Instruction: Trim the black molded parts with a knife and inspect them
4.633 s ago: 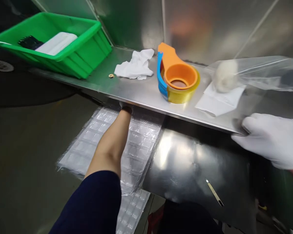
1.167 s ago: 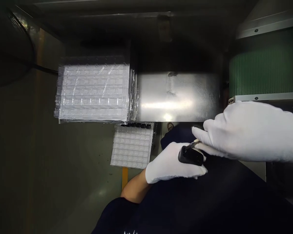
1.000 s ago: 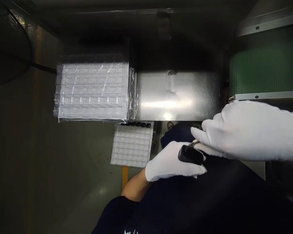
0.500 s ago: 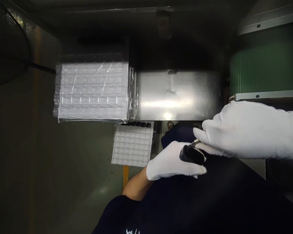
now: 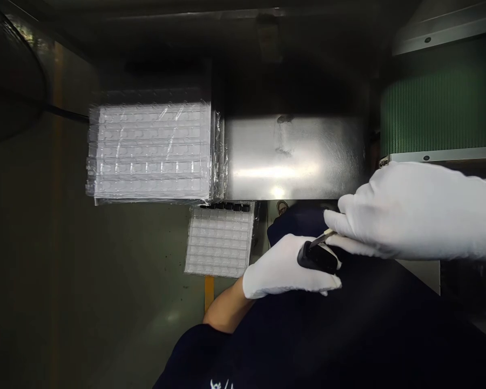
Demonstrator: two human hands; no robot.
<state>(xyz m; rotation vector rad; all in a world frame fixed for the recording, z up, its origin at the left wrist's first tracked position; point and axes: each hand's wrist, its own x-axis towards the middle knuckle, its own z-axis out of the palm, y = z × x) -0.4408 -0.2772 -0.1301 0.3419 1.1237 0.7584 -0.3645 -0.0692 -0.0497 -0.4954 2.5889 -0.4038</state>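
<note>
White gloves cover both hands. In front of the dark blue clothing, my left hand [image 5: 281, 267] is closed around a small black rounded part [image 5: 318, 258], held between thumb and fingers. From the right reaches my right hand [image 5: 397, 213], its fingers pinched on a thin tool with a dark metal blade [image 5: 319, 239] and a pale yellow end at the fingertips. The blade's tip touches or lies very close to the upper left edge of the black part. Most of the tool's handle is hidden by the right glove.
A stack of clear plastic trays [image 5: 154, 151] stands on the shiny metal table [image 5: 259, 146]. Lower down, another tray [image 5: 219, 243] holds several black pieces in its top row. A green ribbed conveyor belt [image 5: 441, 108] with metal rails lies at the right.
My right hand has shifted slightly up and to the right, so more of the blade and pale end shows. My left hand keeps nearly the same place with the black part.
</note>
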